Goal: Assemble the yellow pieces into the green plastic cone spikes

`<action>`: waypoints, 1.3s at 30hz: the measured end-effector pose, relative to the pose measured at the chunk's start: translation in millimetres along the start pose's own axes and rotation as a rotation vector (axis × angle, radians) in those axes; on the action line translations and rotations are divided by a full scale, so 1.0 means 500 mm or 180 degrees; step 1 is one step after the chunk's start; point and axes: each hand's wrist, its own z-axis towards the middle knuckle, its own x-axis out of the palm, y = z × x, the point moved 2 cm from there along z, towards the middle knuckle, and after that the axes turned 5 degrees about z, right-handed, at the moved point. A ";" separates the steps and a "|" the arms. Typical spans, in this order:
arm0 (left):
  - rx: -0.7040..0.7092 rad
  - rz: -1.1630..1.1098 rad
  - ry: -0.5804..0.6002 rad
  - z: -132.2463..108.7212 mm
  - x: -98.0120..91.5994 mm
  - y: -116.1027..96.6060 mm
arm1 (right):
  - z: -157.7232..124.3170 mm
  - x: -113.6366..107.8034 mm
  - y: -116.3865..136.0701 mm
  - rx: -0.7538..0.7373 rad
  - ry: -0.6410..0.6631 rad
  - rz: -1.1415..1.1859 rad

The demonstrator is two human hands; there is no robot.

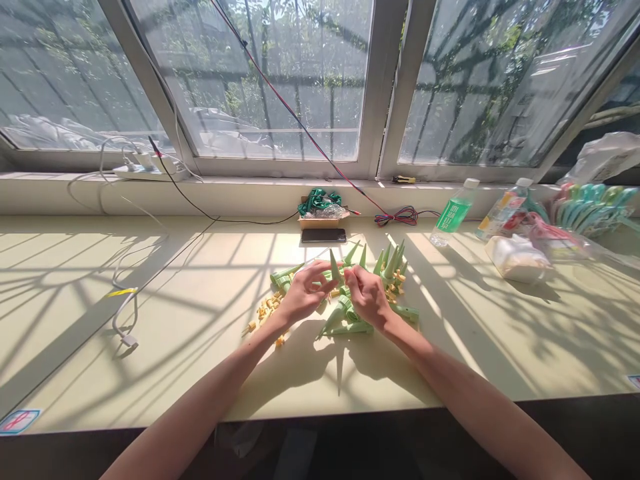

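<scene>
My left hand (309, 291) is closed around the lower part of an upright green cone (334, 265), its pointed tip showing above the fingers. Close beside it on the right, my right hand (367, 291) is pinched; what lies between its fingertips is too small to make out. Under and around both hands are several green pointed pieces (353, 328), some lying flat and some standing at the back right (393, 259). Small yellow pieces (269, 304) lie in a loose pile left of my left hand, with more among the green ones at the right.
Behind the pieces are a black phone (323, 235) and a small box (320, 223) with green items. A bottle (453, 212), another bottle (505, 208) and plastic-wrapped goods (593, 213) stand at the right. Cables (131, 313) cross the table (190, 373) at left.
</scene>
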 end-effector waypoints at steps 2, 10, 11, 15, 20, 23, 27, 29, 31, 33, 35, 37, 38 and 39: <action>-0.0029 0.0041 -0.0115 0.001 0.001 0.001 | 0.000 0.000 0.001 -0.0057 -0.0083 -0.0060; -0.0779 -0.0675 -0.0229 0.011 -0.004 0.014 | -0.001 -0.003 0.003 -0.0347 -0.0306 -0.0397; -0.0899 -0.0775 -0.0057 0.011 -0.003 0.017 | -0.001 -0.003 0.004 -0.0422 -0.0262 -0.0416; -0.1115 -0.1139 0.0518 0.007 0.005 0.023 | 0.002 -0.002 0.007 -0.0640 -0.0142 -0.0477; -0.1052 -0.1210 0.0499 0.005 0.003 0.019 | 0.002 -0.001 0.005 -0.0586 -0.0003 -0.0407; -0.0891 -0.0934 0.0450 0.006 -0.001 0.010 | -0.001 -0.001 0.000 -0.0349 0.0064 -0.0296; -0.0551 -0.0249 0.0111 0.005 -0.004 0.001 | -0.006 0.002 -0.008 0.0075 0.0168 -0.0098; -0.0355 0.0007 -0.0094 0.003 -0.003 0.001 | -0.007 0.003 -0.009 0.0178 0.0174 -0.0073; -0.0173 0.0165 -0.0192 0.000 -0.003 0.001 | -0.007 0.003 -0.009 0.0204 0.0160 -0.0061; -0.0043 0.0257 -0.0206 -0.001 -0.002 0.000 | -0.006 0.004 -0.008 0.0200 0.0144 -0.0047; 0.0009 0.0311 -0.0198 -0.001 -0.002 -0.001 | -0.006 0.004 -0.007 0.0193 0.0111 -0.0041; -0.0016 0.0318 -0.0210 0.000 -0.002 -0.002 | -0.006 0.003 -0.006 0.0162 0.0050 -0.0039; -0.0059 0.0298 -0.0235 0.001 -0.002 -0.001 | -0.006 0.003 -0.005 0.0126 0.0017 -0.0034; -0.0122 0.0268 -0.0275 0.002 -0.002 -0.001 | -0.006 0.002 -0.003 0.0081 -0.0010 -0.0028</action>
